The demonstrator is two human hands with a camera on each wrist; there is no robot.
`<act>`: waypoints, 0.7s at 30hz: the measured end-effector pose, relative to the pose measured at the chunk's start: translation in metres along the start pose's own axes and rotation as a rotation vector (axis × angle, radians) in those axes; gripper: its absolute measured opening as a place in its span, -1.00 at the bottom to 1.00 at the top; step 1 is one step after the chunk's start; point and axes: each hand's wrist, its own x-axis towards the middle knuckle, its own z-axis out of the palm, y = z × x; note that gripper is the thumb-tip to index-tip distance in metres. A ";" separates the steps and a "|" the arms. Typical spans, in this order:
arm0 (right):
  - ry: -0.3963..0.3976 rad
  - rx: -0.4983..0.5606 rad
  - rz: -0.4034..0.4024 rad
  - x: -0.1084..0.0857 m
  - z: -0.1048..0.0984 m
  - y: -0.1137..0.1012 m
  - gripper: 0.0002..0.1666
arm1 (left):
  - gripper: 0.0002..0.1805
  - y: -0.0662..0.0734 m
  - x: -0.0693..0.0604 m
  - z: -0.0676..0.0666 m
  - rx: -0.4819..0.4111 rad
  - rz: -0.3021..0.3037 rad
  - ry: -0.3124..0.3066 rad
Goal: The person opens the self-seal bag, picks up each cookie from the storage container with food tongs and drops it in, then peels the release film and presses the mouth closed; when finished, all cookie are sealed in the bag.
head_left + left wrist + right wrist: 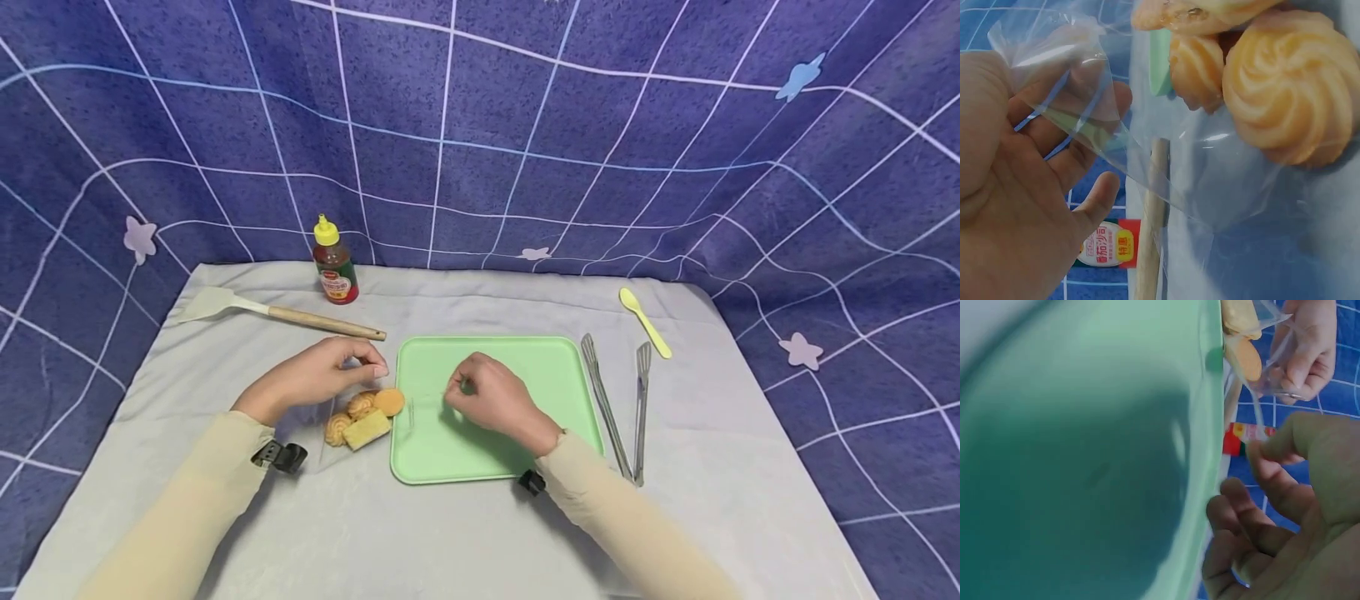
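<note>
A clear plastic bag (1079, 59) of cookies lies at the tray's left edge. Inside it are two swirl cookies (1291, 87), a round flat orange cookie (389, 402) and a rectangular yellow biscuit (367, 429). My left hand (326, 369) pinches the bag's film just above the cookies, thumb against fingers. Over the green tray (551, 367), my right hand (497, 400) pinches another part of the film, which stretches from the cookies to its fingertips in the right wrist view. The film is hard to see in the head view.
Behind my left hand lie a spatula (300, 317) with a wooden handle and an upright sauce bottle (336, 271) with a yellow cap. Metal tongs (611, 417) and a yellow spoon (645, 323) lie right of the tray. A blue patterned curtain (480, 125) hangs behind.
</note>
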 end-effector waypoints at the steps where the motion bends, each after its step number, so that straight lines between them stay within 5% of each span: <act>1: -0.015 -0.014 -0.014 -0.007 -0.003 0.003 -0.89 | -0.73 0.000 0.000 0.000 0.000 -0.001 0.000; 13: -0.169 -0.024 -0.207 -0.098 -0.032 0.013 -0.79 | -0.72 -0.004 0.002 -0.003 0.028 -0.006 0.064; 21: -0.228 -0.033 -0.340 -0.130 -0.048 0.010 -0.79 | -0.74 -0.006 0.005 -0.002 0.032 0.022 0.082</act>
